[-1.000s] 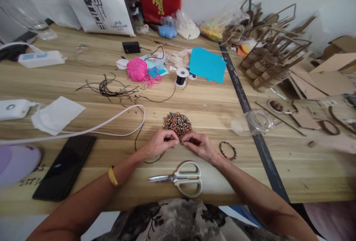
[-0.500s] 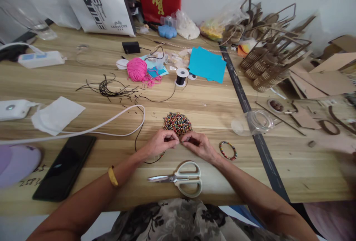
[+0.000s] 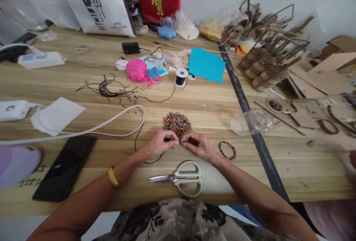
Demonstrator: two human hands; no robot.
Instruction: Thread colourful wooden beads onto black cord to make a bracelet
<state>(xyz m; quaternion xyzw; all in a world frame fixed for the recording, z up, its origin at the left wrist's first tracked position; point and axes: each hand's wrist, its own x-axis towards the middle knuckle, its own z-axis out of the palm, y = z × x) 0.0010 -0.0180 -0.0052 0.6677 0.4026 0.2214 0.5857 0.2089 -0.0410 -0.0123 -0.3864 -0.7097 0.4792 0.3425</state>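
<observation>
My left hand [image 3: 164,142] is closed in a pinch on a thin black cord [image 3: 135,144], which runs under it across the table; the pinched end is hidden by the fingers. A few small beads [image 3: 162,155] sit on the cord below that hand. My right hand [image 3: 199,145] pinches a tiny bead [image 3: 181,142], its fingertips almost meeting the left ones. Just beyond both hands lies a pile of multicoloured beads [image 3: 177,123]. A finished-looking beaded bracelet [image 3: 227,150] rests right of my right wrist. White-handled scissors [image 3: 178,178] lie between my forearms.
A black phone [image 3: 64,167] and a white cable [image 3: 111,122] lie left. Farther back are a spool of black cord [image 3: 180,77], pink yarn [image 3: 137,70] and blue sheets [image 3: 207,65]. Right, a plastic cup [image 3: 251,123] lies near the black strip; another person's hand [image 3: 352,158] shows at the edge.
My hands stay nearly in place, with only a slight shift of the right fingertips. At the right edge, another person's blurred hand has come farther into view.
</observation>
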